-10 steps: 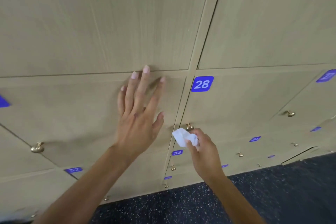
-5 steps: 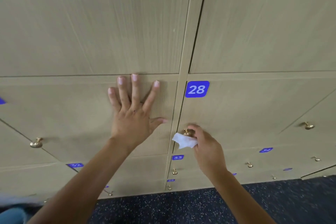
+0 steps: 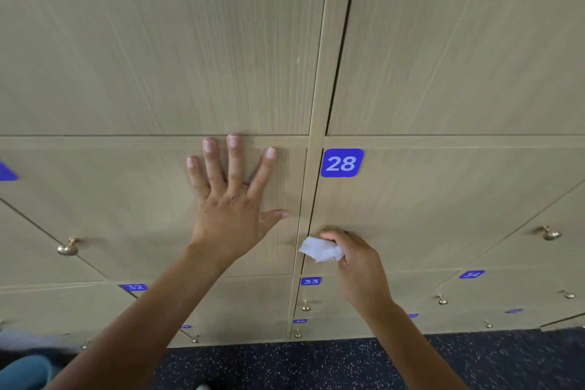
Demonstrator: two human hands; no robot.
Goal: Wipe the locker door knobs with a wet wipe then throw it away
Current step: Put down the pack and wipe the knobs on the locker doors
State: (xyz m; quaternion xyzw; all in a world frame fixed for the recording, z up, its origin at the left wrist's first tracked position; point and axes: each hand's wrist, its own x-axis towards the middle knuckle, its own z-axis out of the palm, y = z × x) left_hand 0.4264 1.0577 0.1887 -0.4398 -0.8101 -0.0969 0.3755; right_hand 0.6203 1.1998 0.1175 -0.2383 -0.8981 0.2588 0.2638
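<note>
My right hand (image 3: 357, 263) had closed in on the knob of locker 28 (image 3: 341, 163): a second before, it hung a little short of the door with the brass knob showing above the wet wipe (image 3: 321, 250), and half a second before the knob still peeked out beside my fingertips. Now the knob was gone from sight, covered by my curled fingers and the bunched white wipe, which I pinched between thumb and fingers right against the door. I judged that the wipe had reached the knob and the rubbing of this one had begun, though I could not see the contact itself.

My left hand (image 3: 228, 199) had changed too. It had been lifted, fingers loose, a second earlier; now it lay flat and open on the door to the left of my right hand, fingers spread, holding nothing, the thumb reaching toward the seam between the two doors. It looked like a brace to steady me while the other hand worked.

For the task, this meant I was in the wiping stage, not near the end. Other knobs waited: one well off to the left of my left hand (image 3: 68, 247), one far right of my right hand (image 3: 550, 233), and smaller ones below my right wrist (image 3: 305, 305). Whether any of them had been wiped I could not tell. No bin was in view, so the throwing away was still to come.
</note>
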